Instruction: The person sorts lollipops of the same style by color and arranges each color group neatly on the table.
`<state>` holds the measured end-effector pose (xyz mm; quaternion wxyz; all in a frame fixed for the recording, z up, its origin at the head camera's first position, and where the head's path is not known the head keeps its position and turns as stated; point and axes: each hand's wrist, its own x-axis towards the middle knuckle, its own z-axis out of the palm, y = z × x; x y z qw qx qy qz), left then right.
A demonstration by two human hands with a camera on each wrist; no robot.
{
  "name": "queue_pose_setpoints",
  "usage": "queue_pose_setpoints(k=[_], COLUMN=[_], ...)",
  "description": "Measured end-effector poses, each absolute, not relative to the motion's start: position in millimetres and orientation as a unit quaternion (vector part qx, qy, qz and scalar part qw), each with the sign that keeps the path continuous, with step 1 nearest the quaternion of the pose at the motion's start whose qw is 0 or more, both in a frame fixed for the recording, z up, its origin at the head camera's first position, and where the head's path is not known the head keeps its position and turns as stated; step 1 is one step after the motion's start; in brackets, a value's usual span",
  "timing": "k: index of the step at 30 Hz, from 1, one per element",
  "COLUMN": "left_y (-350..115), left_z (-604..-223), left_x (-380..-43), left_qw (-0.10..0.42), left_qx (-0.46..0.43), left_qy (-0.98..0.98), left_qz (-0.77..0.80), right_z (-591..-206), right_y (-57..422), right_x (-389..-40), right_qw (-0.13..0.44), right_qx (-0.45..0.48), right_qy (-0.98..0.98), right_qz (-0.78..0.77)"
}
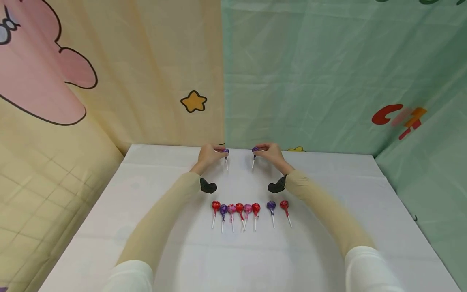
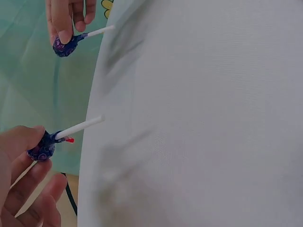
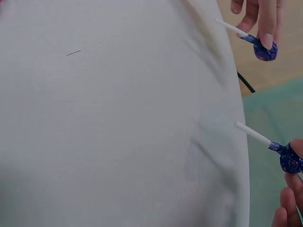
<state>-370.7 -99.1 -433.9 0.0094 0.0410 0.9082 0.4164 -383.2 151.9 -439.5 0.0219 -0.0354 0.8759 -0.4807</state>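
Near the far edge of the white table, my left hand [image 1: 208, 155] pinches a purple-wrapped lollipop [image 2: 43, 147] by its candy head, its white stick pointing away from the fingers. A second purple lollipop [image 3: 289, 159] is pinched the same way by my right hand [image 1: 273, 155], a short distance to the right. Shadows of both sticks fall on the cloth, and the sticks appear held above it. Closer to me lies a row of several lollipops: red [image 1: 216, 205], purple [image 1: 223, 209] and pink [image 1: 231, 208] ones together, then a purple one [image 1: 271, 205] and a red one [image 1: 284, 205] farther right.
A white cloth covers the table [image 1: 233, 263]. Behind its far edge hangs a curtain, yellow [image 1: 157, 73] on the left and green [image 1: 310, 73] on the right. Dark wrist-worn pieces [image 1: 208, 186] stick out inward from both wrists.
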Motion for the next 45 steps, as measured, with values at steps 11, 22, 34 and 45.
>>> queue_pose_setpoints(k=[11, 22, 34, 45], left_y=[-82, -74, -66, -65], left_z=[-443, -451, -462, -462], left_x=[-385, -394, -400, -407], left_qw=[0.002, 0.012, 0.022, 0.051], left_qx=[0.024, -0.002, -0.024, -0.019], left_qy=[0.906, 0.889, 0.912, 0.919], left_qz=[0.422, 0.457, 0.408, 0.390], right_z=[-451, -463, -469, -472], right_y=[126, 109, 98, 96], right_x=[-400, -412, -412, -416], right_qw=[0.024, 0.021, 0.001, 0.006], right_qx=[-0.041, -0.040, -0.043, -0.031], right_qy=[0.881, 0.877, 0.888, 0.907], right_qz=[-0.472, -0.479, -0.457, -0.420])
